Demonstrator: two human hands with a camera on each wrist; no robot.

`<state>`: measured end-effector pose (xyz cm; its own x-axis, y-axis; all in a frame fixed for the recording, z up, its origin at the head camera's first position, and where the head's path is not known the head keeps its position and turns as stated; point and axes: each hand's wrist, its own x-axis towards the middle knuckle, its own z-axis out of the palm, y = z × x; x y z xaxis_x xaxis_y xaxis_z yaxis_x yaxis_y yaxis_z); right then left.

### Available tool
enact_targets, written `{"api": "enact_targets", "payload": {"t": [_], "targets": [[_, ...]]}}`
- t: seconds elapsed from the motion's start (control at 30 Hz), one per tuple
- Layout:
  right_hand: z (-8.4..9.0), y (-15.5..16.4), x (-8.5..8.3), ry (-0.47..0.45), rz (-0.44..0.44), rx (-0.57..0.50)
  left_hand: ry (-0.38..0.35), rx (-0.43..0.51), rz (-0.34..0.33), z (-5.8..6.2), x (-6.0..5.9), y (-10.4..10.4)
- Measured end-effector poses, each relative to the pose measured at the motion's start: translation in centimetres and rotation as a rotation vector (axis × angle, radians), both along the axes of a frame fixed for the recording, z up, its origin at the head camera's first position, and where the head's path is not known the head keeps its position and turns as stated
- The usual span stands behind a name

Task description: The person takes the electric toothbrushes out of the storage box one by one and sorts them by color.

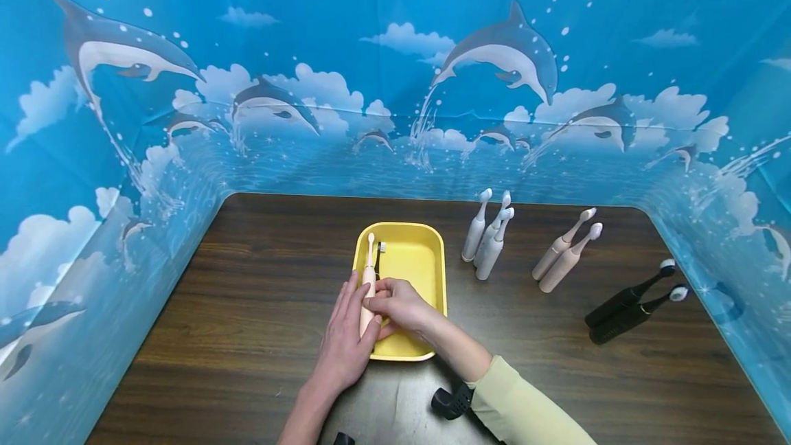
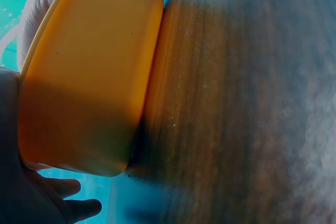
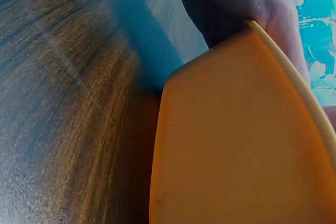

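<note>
A yellow tray (image 1: 426,259) sits mid-table. Along its left side lies a pink electric toothbrush (image 1: 369,273), head pointing away from me. My left hand (image 1: 357,311) lies along the handle from the left, with the thumb under it. My right hand (image 1: 384,302) reaches across the tray's near end and pinches the same handle from the right. Beside the pink brush a second brush head on a dark neck (image 1: 381,247) shows; its body is hidden by my hands. The wrist views show only the tray's outer wall (image 2: 89,77) (image 3: 236,145) and parts of the hands.
Right of the tray lie three white toothbrushes (image 1: 489,235), two pink ones (image 1: 564,253) and two black ones (image 1: 633,304). A black object (image 1: 451,402) sits at the near edge. Blue dolphin-print walls (image 1: 395,88) enclose the dark wooden table (image 1: 247,307) on three sides.
</note>
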<state>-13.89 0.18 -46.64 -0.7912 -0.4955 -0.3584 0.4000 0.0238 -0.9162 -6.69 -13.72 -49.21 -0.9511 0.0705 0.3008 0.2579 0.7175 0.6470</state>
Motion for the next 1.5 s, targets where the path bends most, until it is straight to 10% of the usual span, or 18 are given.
{"api": "enact_targets", "payload": {"t": [0.27, 1.0, 1.5], "targets": [[0.2, 0.6, 0.0, 0.101, -0.139, -0.033, 0.003, 0.000, 0.004, 0.0, 0.0, -0.2], [3.5, 8.1, 4.3, 0.958, -0.686, -0.030, 0.059, 0.021, -0.005, -0.1, -0.1, -0.1], [0.4, 18.1, 3.0, 1.172, -1.029, 0.479, 0.024, 0.040, -0.010, 0.2, -0.1, -0.1]]}}
